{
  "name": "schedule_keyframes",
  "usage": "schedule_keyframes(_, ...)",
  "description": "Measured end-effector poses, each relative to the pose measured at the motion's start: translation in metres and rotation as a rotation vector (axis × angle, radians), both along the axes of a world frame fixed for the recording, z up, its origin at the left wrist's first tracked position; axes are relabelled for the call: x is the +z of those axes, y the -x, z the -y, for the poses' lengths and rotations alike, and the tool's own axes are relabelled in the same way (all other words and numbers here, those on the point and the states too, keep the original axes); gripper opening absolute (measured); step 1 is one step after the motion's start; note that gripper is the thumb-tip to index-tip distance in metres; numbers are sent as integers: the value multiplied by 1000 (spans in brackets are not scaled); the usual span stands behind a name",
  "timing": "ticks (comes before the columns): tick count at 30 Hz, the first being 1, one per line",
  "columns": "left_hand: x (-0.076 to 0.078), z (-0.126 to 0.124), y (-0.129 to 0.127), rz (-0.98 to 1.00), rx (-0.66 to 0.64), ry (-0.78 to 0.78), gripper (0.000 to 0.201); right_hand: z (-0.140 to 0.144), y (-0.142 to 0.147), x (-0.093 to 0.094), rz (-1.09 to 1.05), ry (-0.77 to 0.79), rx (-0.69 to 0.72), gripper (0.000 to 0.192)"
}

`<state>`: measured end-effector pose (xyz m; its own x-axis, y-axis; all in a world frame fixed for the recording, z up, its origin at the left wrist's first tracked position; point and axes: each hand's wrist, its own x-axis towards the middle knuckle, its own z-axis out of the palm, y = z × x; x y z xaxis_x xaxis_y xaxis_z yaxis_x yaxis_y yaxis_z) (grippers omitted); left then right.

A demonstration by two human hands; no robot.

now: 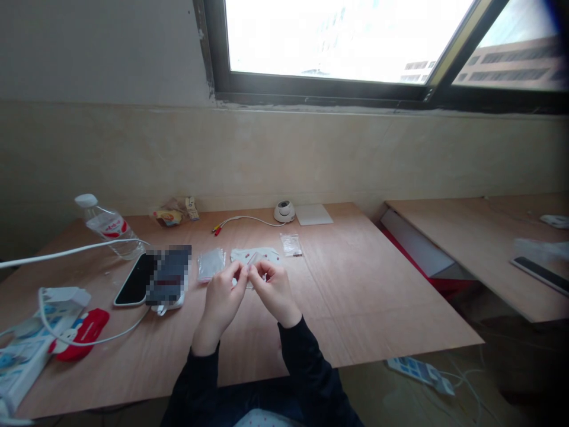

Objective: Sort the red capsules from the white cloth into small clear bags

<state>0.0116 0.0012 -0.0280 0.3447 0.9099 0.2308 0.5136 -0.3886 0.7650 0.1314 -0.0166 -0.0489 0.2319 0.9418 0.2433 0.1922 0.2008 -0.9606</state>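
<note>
My left hand [223, 295] and right hand [274, 290] together over desk [355, 284], fingertips pinching small clear bag [249, 261] between them; what's inside, I cannot tell. Just beyond, white sheet with red dots [262, 255]. Stack of clear bags [210, 263] to its left, phone [134, 280] further left. Filled small bag [291, 244] beyond right. Dome camera [284, 211] at far edge.

One head-worn camera looks forward and down across a wooden table [355, 284] toward a tiled wall [311, 154] and window [338, 41], near enough that both forearms fill the lower middle of the view.
</note>
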Motion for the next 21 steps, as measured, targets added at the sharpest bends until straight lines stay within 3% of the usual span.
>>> schedule_keyframes(5,-5,-2,-2,-175,152,-111,26,2,2,0,101,11,-75,31)
schedule_keyframes(9,-10,-6,1,-110,277,-138,25,4,7,-1,134,13,-127,28)
schedule_keyframes(15,-12,-5,0,-46,200,-239,21,2,4,-1,160,-60,-294,3)
schedule_keyframes(21,-12,1,-10,-63,156,-334,18,-2,-1,-11,118,-12,-233,13)
